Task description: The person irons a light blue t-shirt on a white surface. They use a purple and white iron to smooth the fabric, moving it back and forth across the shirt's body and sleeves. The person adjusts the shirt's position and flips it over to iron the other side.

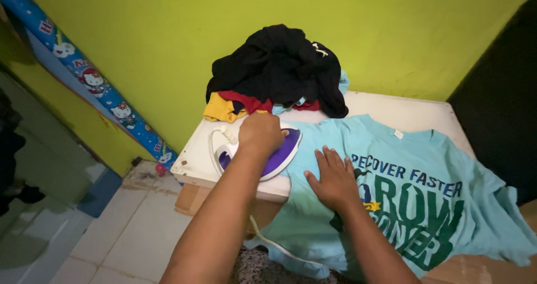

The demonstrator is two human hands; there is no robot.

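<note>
Now left hand point(260, 133), grip closed on one purple-white iron point(263, 152) near the bench point(391, 108) left edge; right hand point(334, 179) open, flat on one teal shirt point(425, 172) beside it. One clothes pile point(277, 74) at the back edge; back right corner bare.

The iron point(263, 152), white-bodied with a purple top, sits flat, soleplate down, at the left edge of the light blue T-shirt point(414, 183), gripped by its handle; its white cord point(279, 245) trails down off the near edge of the board. The T-shirt is spread face up across the surface, collar towards the wall, dark green and blue lettering on the chest, its hem and one sleeve hanging over the near and right edges, cloth rumpled there
</note>
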